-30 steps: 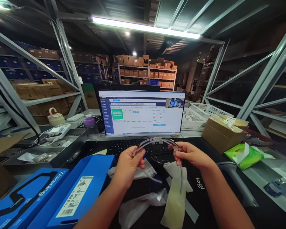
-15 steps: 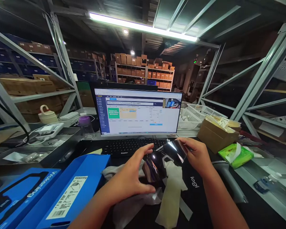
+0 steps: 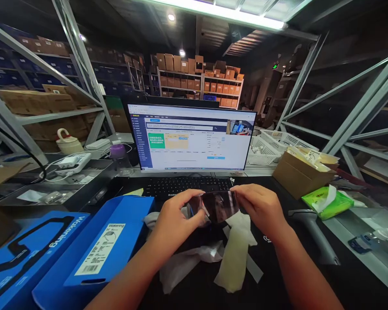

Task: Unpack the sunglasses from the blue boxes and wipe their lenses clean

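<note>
Both my hands hold a dark tinted wrap-around lens of a pair of glasses (image 3: 217, 206) level above the black desk mat (image 3: 278, 262). My left hand (image 3: 176, 224) pinches its left end, fingers curled round it. My right hand (image 3: 258, 206) grips its right end, fingers closed. Under the hands lie crumpled pale wrappers and a cloth pouch (image 3: 233, 258). The keyboard (image 3: 187, 186) is just beyond the glasses.
A lit monitor (image 3: 194, 137) stands behind the keyboard. An open blue Wakening box (image 3: 93, 254) and its lid (image 3: 22, 254) lie at the left. At the right are a cardboard box (image 3: 302, 172), a green tissue pack (image 3: 328, 202), a grey scanner (image 3: 313, 234) and white baskets (image 3: 268, 148).
A second ago I held a clear frame by its ends. Since then the dark lens turned up between my hands, and now it faces me, held level at both ends.
</note>
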Demonstrator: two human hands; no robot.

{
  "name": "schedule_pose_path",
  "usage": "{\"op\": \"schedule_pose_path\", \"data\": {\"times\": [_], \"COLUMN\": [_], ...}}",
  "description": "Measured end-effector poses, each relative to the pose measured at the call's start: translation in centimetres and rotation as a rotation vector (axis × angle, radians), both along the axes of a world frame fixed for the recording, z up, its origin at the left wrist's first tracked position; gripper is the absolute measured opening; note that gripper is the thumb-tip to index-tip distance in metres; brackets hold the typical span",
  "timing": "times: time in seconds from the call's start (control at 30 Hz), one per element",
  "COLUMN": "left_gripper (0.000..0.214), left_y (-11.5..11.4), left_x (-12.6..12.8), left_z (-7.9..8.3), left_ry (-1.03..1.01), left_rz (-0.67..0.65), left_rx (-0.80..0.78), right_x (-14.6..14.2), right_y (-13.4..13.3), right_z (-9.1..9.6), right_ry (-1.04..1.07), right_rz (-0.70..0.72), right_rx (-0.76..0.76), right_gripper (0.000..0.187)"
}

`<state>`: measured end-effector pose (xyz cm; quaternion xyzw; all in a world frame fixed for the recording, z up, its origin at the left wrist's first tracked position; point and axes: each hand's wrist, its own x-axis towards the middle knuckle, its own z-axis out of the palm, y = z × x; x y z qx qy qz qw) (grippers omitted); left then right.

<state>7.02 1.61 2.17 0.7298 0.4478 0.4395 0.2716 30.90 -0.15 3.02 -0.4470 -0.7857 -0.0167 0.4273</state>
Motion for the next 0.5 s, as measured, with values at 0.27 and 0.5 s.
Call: {"op": "schedule_pose_path", "data": {"times": [0.27,0.5], "left_gripper": [0.023,0.026], "left_y": [0.8,0.6], "left_x": [-0.4,-0.4], "left_z": [-0.7,-0.9], "left_ry": [0.135,0.178], "left_rz": [0.167,0.241], "left_rx": [0.111,0.160], "right_x": [4.7,3.9], "right_y": [4.5,9.3], "right_z": [-2.4,-8.7], "right_ry": [-0.247,-0.599], "right_rz": [-0.233,-0.240], "right_rx": [-0.819,-1.236], "right_gripper": [0.028,0.020]}}
